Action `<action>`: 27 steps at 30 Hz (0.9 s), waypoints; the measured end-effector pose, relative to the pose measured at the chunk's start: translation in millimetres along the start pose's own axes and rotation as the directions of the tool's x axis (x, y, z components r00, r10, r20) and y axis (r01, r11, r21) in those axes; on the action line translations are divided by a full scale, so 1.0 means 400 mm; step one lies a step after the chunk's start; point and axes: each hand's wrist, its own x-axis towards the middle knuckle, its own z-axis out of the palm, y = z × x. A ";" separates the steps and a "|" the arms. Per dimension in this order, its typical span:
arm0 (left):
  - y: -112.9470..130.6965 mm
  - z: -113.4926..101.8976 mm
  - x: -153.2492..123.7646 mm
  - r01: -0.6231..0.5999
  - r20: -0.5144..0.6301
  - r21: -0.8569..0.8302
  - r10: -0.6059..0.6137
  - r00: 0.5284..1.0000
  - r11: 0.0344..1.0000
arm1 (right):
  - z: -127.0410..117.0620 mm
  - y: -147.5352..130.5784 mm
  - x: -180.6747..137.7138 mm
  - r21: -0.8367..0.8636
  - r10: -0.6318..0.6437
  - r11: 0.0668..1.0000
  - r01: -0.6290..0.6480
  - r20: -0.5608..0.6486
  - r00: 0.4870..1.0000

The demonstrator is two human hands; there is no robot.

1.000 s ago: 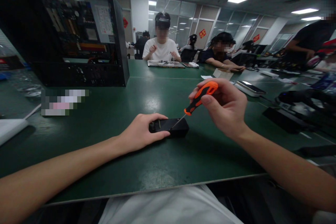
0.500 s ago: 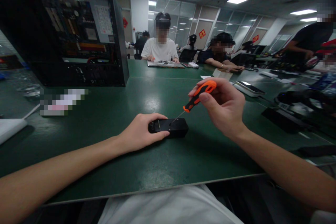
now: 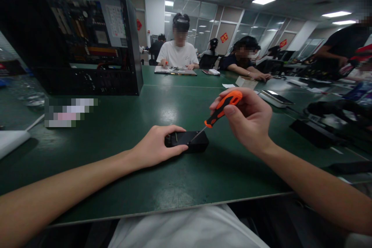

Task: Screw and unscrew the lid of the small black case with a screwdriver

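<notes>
A small black box-shaped device [image 3: 199, 142] lies on the green table, long side across my view. My left hand [image 3: 158, 143] grips its left end, thumb along the near side and fingers along the far side. In my right hand [image 3: 251, 118] is an orange and black screwdriver [image 3: 223, 107], held by the handle between thumb and fingers. Its thin shaft slants down to the left, and the tip meets the device's top face close to my left thumb. Whether the tip sits in a screw is too small to tell.
An open computer case [image 3: 95, 42] stands at the back left. A white object with a cable [image 3: 13, 143] lies at the left edge. On the right are a white-edged boxy device [image 3: 276, 99] and black equipment [image 3: 312, 133]. Across the table sits a person in white [image 3: 178, 55].
The screwdriver and my right hand have shifted slightly down, and the tip has moved a little toward the near edge of the device. My left hand stays in place.
</notes>
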 end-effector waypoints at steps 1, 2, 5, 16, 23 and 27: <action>0.000 0.000 0.000 0.000 0.002 0.001 0.000 1.000 1.000 | 0.001 -0.001 0.000 0.000 -0.005 1.000 0.005 0.008 1.000; 0.000 0.000 0.000 0.002 0.003 0.003 -0.002 1.000 1.000 | 0.002 -0.003 0.000 -0.002 -0.011 1.000 0.011 0.021 1.000; 0.001 0.000 0.002 0.007 0.006 0.001 -0.007 1.000 1.000 | -0.004 -0.015 0.007 -0.070 -0.029 0.997 0.032 0.052 0.998; -0.003 0.002 0.002 -0.009 0.000 -0.015 0.009 1.000 1.000 | -0.033 -0.129 0.120 -0.475 0.070 0.847 0.239 0.546 0.835; -0.002 0.003 0.003 0.007 0.002 -0.018 -0.007 1.000 1.000 | 0.005 -0.170 0.201 -0.438 0.123 0.802 0.405 0.786 0.606; -0.002 0.004 0.001 0.019 0.013 -0.016 -0.019 1.000 1.000 | -0.002 -0.198 0.222 -0.413 0.195 0.797 0.442 0.867 0.459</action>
